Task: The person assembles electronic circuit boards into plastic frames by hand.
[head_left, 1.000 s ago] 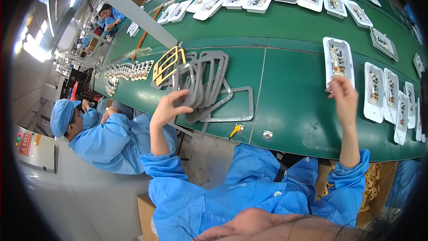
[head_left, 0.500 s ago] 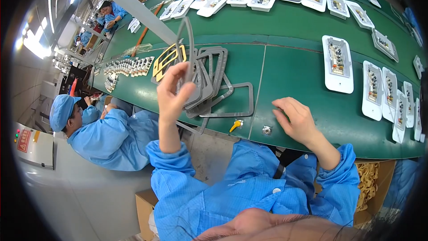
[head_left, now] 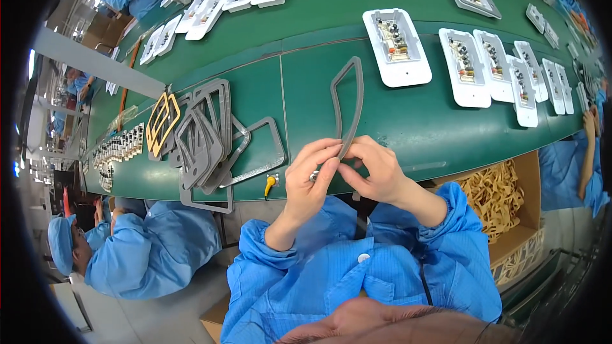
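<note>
Both my hands meet over the near edge of the green table, holding one grey rectangular gasket frame [head_left: 359,89] upright by its lower end. My left hand [head_left: 309,175] pinches it between thumb and fingers. From the other side, my right hand [head_left: 377,169] closes on the same end; its fingertips partly hide the gasket. Beyond my hands lies a white plastic housing [head_left: 417,75] with a circuit board inside. To the left is a loose pile of grey gaskets [head_left: 220,111], with yellow frames [head_left: 155,132] at its left side.
A yellow-handled part [head_left: 270,184] sits at the table edge. More white housings [head_left: 472,92] stand at right and along the far belt. Small boards [head_left: 118,153] are grouped at left. A cardboard box [head_left: 529,181] of tan pieces is at lower right; a co-worker [head_left: 153,248] sits at left.
My left hand has carried the gasket rightward from beside the pile, and my right hand has taken hold of it too. The view has turned to the right.
</note>
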`<state>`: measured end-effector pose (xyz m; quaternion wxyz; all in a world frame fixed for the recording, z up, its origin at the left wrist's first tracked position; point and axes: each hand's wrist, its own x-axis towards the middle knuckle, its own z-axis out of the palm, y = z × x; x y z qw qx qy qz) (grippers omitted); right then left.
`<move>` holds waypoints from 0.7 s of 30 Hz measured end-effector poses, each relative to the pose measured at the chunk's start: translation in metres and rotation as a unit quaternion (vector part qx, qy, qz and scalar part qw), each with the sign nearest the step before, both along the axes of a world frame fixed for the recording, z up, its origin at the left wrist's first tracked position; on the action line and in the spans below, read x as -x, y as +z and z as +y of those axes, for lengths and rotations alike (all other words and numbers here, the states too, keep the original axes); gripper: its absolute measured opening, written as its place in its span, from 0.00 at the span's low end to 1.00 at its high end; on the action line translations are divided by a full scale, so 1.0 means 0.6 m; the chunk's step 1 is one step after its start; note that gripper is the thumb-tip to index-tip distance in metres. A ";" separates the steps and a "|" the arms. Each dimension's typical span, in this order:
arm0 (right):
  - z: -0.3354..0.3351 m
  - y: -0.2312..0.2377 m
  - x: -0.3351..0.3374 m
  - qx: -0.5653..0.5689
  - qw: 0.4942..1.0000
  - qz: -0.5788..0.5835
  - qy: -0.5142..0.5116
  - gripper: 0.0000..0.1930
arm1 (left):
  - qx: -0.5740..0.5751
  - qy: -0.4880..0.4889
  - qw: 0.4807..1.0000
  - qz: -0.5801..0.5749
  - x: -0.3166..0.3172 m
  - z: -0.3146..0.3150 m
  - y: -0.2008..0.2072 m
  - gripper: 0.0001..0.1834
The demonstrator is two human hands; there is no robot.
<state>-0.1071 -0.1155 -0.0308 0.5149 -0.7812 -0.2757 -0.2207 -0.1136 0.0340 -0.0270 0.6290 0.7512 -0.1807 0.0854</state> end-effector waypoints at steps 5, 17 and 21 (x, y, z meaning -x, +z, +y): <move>-0.006 -0.006 0.001 0.004 1.000 0.003 0.003 0.14 | -0.035 0.005 0.999 -0.027 -0.006 0.002 0.008 0.08; -0.005 -0.013 0.003 -0.017 0.999 -0.033 0.034 0.09 | -0.082 -0.071 0.989 -0.097 -0.018 0.005 0.014 0.02; -0.008 -0.012 0.006 -0.018 0.997 -0.060 0.038 0.08 | 0.019 -0.111 0.993 0.036 -0.010 0.007 0.008 0.04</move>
